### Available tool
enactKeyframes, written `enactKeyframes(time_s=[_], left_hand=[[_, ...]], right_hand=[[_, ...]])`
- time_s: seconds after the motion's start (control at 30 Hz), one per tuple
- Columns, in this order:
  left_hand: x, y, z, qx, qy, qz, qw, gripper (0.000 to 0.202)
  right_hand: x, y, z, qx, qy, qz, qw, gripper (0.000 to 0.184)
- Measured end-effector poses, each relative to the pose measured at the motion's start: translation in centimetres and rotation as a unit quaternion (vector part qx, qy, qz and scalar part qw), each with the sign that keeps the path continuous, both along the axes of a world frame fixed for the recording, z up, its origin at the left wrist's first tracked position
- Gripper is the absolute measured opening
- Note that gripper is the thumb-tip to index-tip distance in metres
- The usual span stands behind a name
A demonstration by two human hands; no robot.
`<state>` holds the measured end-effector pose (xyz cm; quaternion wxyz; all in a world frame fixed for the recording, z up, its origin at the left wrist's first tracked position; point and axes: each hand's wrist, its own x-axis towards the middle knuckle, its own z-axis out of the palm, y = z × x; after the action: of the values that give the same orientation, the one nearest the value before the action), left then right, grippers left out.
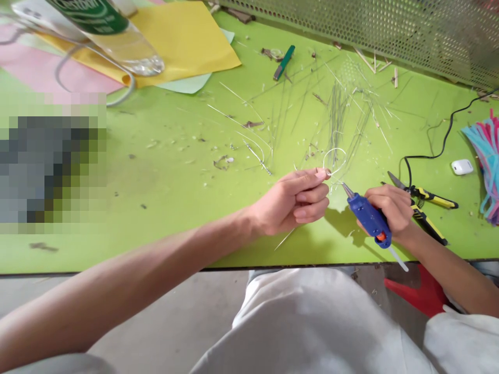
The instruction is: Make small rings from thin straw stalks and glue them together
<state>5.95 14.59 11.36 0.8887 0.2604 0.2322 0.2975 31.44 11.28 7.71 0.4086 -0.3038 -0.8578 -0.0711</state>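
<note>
Pinching a thin wire loop [334,160] between thumb and finger, the left hand [296,201] sits just beside the tip of a blue glue gun [368,221], gripped in the closed right hand [390,210]. Yellow-handled pliers [423,200] lie near it on the green surface [167,182], with thin sticks [339,119] scattered beyond.

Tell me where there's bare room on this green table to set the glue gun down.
Green tabletop shows above the left hand, left of the thin strands, with only small flecks. A smaller patch lies between the strands and the black cable. It's crowded around the right hand, holding the blue glue gun, by the yellow-handled pliers.
</note>
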Motion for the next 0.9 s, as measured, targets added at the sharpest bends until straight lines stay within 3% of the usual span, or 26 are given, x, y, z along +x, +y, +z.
enactKeyframes(time_s=[0.3, 0.9], left_hand=[[-0.2, -0.2, 0.2, -0.002, -0.012, -0.025, 1.0, 0.031], [-0.5, -0.1, -0.5, 0.049, 0.005, -0.079, 0.996, 0.027]], right_hand=[[0.1, 0.1, -0.4, -0.012, -0.034, -0.028, 0.999, 0.017], [0.3, 0.3, -0.5, -0.02, -0.02, -0.024, 0.999, 0.008]])
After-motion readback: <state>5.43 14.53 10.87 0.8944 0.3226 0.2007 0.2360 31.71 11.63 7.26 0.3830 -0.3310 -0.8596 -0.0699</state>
